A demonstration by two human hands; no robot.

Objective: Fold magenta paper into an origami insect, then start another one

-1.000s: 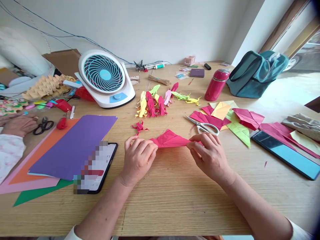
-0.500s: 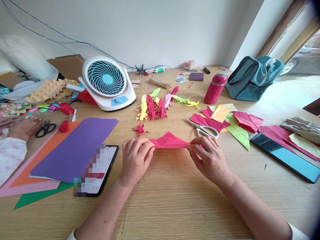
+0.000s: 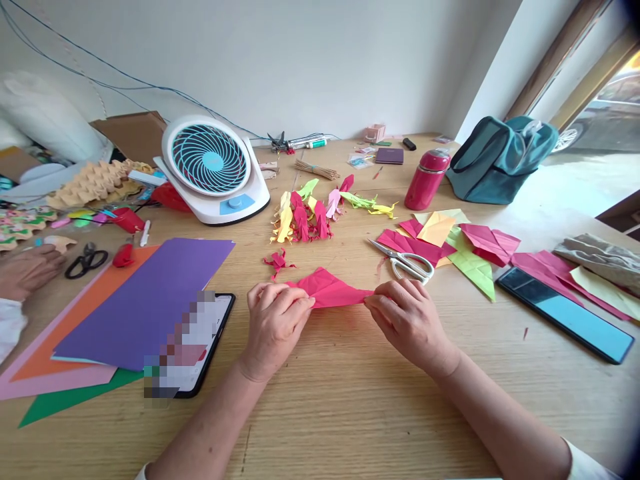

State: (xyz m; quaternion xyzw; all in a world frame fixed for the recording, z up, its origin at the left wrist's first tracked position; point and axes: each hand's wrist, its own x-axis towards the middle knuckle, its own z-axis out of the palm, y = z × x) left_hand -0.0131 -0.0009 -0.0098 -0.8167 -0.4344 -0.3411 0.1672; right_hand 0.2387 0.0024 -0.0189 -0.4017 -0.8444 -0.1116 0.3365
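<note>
A folded red origami paper (image 3: 333, 289) is stretched between my two hands just above the table. My left hand (image 3: 277, 320) pinches its left end between thumb and fingers. The right end is pinched by my right hand (image 3: 407, 317). Creases run across the paper, and its upper edge rises to a peak left of the middle. Beyond it lies a small red folded paper figure (image 3: 278, 263). Farther back, several folded paper figures (image 3: 313, 217) in red, yellow, green and pink stand in a cluster. White-handled scissors (image 3: 407, 261) rest beyond my right hand.
Coloured sheets (image 3: 145, 300) and a phone (image 3: 205, 347) lie at left, near another person's hand (image 3: 33, 270). Behind are a fan (image 3: 213, 170), a red bottle (image 3: 427, 180) and a teal bag (image 3: 500, 163). Folded papers (image 3: 475, 267) and a second phone (image 3: 565, 315) lie at right.
The red paper has tilted and dropped slightly, and my hands are a little closer together. At left, the other person's hand has moved toward the picture's edge. The view has shifted slightly.
</note>
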